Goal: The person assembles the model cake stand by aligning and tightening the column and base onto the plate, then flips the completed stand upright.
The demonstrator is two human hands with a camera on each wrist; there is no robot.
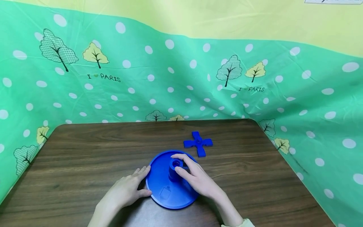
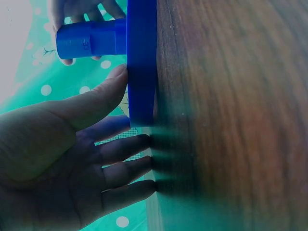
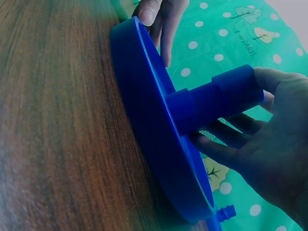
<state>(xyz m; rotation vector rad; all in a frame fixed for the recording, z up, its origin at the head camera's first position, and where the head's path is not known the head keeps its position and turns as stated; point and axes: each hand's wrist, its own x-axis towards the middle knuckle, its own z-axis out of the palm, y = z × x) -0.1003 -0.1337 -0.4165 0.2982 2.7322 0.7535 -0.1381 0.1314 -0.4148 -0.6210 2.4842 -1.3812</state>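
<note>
A round blue disc (image 1: pixel 158 192) with a raised rim lies on the table, and a hollow blue cylinder (image 1: pixel 173 173) stands upright near its middle. My right hand (image 1: pixel 199 178) grips this cylinder from the right, thumb and fingers around its side near the open top. On the left rim of the disc rest the thumb and forefinger of my left hand (image 1: pixel 127 189), its fingers spread and fairly straight. In the left wrist view, the other fingertips (image 2: pixel 144 185) of that hand reach down to the tabletop.
A blue cross-shaped piece (image 1: pixel 198 143) with a small peg at its centre lies behind the disc, slightly right. The dark wooden table (image 1: pixel 99 151) ends at a green dotted cloth (image 1: pixel 170 78), which hangs behind it and along both sides.
</note>
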